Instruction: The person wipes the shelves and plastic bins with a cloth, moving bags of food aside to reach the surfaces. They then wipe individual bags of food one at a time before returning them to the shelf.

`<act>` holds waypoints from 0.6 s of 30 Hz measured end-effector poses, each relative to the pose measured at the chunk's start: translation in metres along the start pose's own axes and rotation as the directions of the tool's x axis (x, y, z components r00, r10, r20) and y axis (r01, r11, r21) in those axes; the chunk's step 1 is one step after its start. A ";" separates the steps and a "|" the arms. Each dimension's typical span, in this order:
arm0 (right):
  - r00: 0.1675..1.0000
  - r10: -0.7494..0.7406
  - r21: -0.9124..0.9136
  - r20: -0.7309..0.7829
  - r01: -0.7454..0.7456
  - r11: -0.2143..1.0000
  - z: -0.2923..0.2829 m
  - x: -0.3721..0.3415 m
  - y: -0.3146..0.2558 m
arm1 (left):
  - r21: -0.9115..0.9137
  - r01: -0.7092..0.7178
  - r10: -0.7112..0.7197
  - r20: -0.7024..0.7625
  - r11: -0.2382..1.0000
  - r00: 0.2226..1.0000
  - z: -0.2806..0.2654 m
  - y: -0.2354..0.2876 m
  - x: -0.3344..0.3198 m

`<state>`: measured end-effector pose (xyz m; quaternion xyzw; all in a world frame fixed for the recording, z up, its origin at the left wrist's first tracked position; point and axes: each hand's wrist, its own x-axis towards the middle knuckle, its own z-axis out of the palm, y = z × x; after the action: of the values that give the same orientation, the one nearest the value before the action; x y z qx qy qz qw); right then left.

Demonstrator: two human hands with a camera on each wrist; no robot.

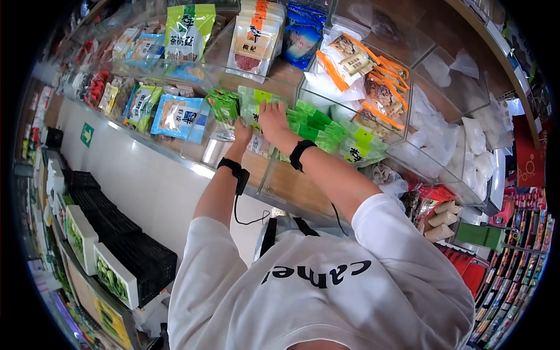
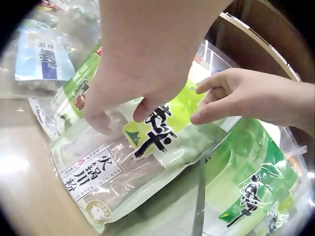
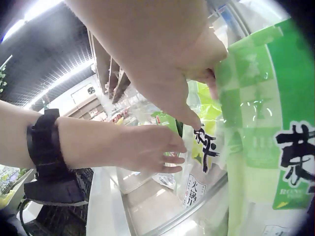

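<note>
A green-and-clear bag of hot-pot noodles stands leaning in a clear-walled shelf compartment, with both hands at it. My right hand holds its upper part, thumb at the front and fingers bent over the top edge. My left hand is at the other side of the bag, its fingers fairly straight and right at the front face. Brighter green packs stand beside it, behind a clear divider. On the other side sit dark green packets. The backs of my hands hide some fingertips.
Orange-edged bags fill the compartment on the right, and white plastic bags lie beyond. Blue-and-white packs stand on the left. Pouches of red berries line the upper tier. Black crates are stacked across the aisle.
</note>
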<state>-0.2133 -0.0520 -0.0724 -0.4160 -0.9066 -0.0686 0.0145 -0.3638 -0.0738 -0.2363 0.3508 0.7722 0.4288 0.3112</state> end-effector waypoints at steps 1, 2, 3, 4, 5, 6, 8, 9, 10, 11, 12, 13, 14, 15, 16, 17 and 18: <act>0.999 -0.038 0.096 0.036 0.035 0.995 -0.002 -0.001 0.000 | -0.023 0.038 -0.038 0.007 0.999 0.999 0.000 0.001 0.000; 0.999 -0.038 0.095 0.036 0.034 0.995 -0.004 -0.001 0.000 | -0.044 0.078 -0.078 0.015 0.996 0.997 -0.001 0.001 0.000; 0.994 -0.043 0.102 0.096 0.033 0.994 -0.005 -0.001 -0.001 | -0.044 0.079 -0.078 0.015 0.996 0.997 0.000 -0.006 0.004; 0.987 -0.048 0.110 0.155 0.031 0.993 -0.006 -0.002 -0.003 | 0.040 0.049 -0.045 -0.092 0.998 0.995 0.002 -0.019 0.010; 0.987 -0.049 0.111 0.155 0.032 0.993 -0.008 -0.003 -0.005 | 0.127 0.028 -0.003 -0.195 0.991 0.981 0.003 -0.033 0.016; 0.995 -0.041 0.151 0.087 0.027 0.988 -0.012 -0.005 -0.006 | 0.128 0.029 -0.003 -0.196 0.991 0.981 0.002 -0.044 0.019; 0.999 -0.030 0.192 0.018 0.026 0.981 -0.009 -0.008 -0.010 | 0.229 0.024 0.005 -0.127 0.973 0.992 -0.002 -0.059 0.019; 0.992 -0.063 0.209 -0.112 0.085 0.974 0.000 -0.009 -0.013 | 0.231 0.024 0.006 -0.128 0.973 0.992 -0.007 -0.058 0.013; 0.966 -0.091 0.218 -0.241 0.145 0.965 0.006 -0.009 -0.015 | 0.130 0.050 -0.039 -0.088 0.990 0.995 -0.017 -0.049 0.001; 0.966 -0.089 0.219 -0.242 0.144 0.965 0.005 -0.011 -0.016 | 0.028 0.080 -0.079 -0.043 0.996 0.996 -0.027 -0.037 -0.014; 0.987 -0.104 0.280 -0.124 0.135 0.950 0.004 -0.016 -0.018 | 0.030 0.080 -0.078 -0.042 0.996 0.996 -0.040 -0.016 -0.033; 0.992 -0.126 0.338 -0.005 0.120 0.933 0.002 -0.020 -0.018 | -0.188 0.164 -0.158 0.046 0.969 0.986 -0.054 0.014 -0.058; 0.992 -0.125 0.341 -0.005 0.119 0.933 -0.002 -0.024 -0.016 | -0.385 0.257 -0.215 0.148 0.886 0.965 -0.063 0.030 -0.077; 0.980 -0.197 0.358 -0.006 0.186 0.915 -0.008 -0.027 -0.012 | -0.381 0.256 -0.215 0.147 0.888 0.965 -0.069 0.030 -0.087; 0.963 -0.268 0.373 -0.009 0.252 0.893 -0.013 -0.030 -0.010 | -0.403 0.211 -0.177 0.120 0.891 0.977 -0.075 0.028 -0.096; 0.964 -0.265 0.376 -0.011 0.250 0.892 -0.017 -0.034 -0.010 | -0.424 0.165 -0.138 0.092 0.891 0.986 -0.082 0.026 -0.104; 0.954 -0.266 0.445 -0.135 0.298 0.844 -0.019 -0.040 -0.009 | -0.419 0.166 -0.138 0.096 0.893 0.986 -0.090 0.029 -0.116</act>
<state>-0.1947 -0.0905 -0.0576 -0.2601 -0.9470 0.1331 0.1332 -0.3614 -0.1961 -0.1507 0.2265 0.6747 0.5499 0.4372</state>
